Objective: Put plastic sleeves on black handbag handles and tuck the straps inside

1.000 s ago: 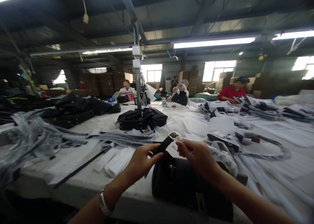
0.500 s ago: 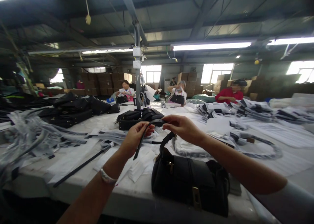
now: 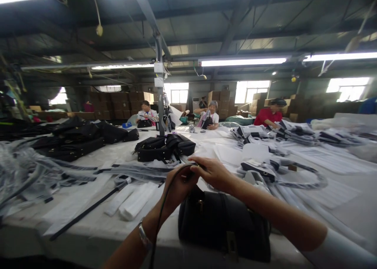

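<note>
A black handbag (image 3: 224, 225) with gold hardware lies near the table's front edge, just below my hands. Above its left end, a thin black strap (image 3: 166, 196) runs from between my hands down over my left wrist. My left hand (image 3: 181, 184) is closed around the upper part of this strap. Meeting it from the right, my right hand (image 3: 210, 171) pinches the strap's upper end with thumb and fingers. The fingers partly hide that end and the handbag's handle.
Black bags (image 3: 165, 146) sit mid-table behind my hands, with more bags (image 3: 79, 137) further left. Plastic-wrapped straps (image 3: 26, 171) pile up on the left. A long dark strap (image 3: 85, 212) and white packing strips (image 3: 140, 200) lie nearby. Wrapped bags (image 3: 259, 169) are at right; co-workers sit opposite.
My hands have come down and closer together over the handbag. The strap's free part now hangs longer, along my left forearm. The view has shifted slightly.
</note>
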A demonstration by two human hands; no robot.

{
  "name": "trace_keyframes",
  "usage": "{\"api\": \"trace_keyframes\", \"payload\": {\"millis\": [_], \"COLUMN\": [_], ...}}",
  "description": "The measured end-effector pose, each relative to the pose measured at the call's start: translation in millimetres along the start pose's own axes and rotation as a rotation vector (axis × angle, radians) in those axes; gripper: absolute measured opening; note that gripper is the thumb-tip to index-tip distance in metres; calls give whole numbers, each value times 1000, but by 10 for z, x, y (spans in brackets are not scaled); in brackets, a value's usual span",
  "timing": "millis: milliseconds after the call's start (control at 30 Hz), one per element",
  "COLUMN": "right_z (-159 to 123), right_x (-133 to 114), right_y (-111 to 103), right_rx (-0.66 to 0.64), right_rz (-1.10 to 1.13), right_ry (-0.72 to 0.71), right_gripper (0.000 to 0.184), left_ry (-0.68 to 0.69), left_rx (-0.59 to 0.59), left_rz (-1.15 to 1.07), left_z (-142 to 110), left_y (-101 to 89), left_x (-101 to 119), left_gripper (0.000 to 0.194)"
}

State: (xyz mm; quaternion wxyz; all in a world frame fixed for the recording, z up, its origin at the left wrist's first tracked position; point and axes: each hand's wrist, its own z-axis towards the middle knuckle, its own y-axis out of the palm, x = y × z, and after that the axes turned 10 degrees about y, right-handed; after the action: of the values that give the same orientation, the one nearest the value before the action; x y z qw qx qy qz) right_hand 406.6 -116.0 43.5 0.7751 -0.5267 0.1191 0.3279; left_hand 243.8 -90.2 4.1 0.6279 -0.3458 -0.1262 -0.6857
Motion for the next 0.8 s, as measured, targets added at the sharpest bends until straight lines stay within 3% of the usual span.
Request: {"api": "trace_keyframes", "payload": {"millis": [267, 433, 500, 600, 700, 800], "right_z": [2, -5, 31, 172, 381, 559], "right_x": [-3, 51, 14, -136, -325, -467], "right_y": [3, -96, -157, -309, -546, -818], "right_rx": [152, 178, 108, -72, -177, -173], "right_rz": [-20, 0, 130, 504, 883, 1011], "right_ry": [-24, 84, 187, 297, 267, 224], "right_gripper": [23, 23, 27, 30, 25, 19], "left_ry": [-54, -117, -140, -158, -123, -114], "left_rx": [124, 25, 34, 35, -4, -16], "left_rz": [41, -155, -237, -271, -226, -193], "left_z": [-154, -412, -440, -384, -306, -283], "left_y": [122, 43, 35, 60, 89, 94], "left_x": [-204, -362, -386, -362, -313, -299], "left_gripper": [20, 21, 24, 24, 19, 18]}}
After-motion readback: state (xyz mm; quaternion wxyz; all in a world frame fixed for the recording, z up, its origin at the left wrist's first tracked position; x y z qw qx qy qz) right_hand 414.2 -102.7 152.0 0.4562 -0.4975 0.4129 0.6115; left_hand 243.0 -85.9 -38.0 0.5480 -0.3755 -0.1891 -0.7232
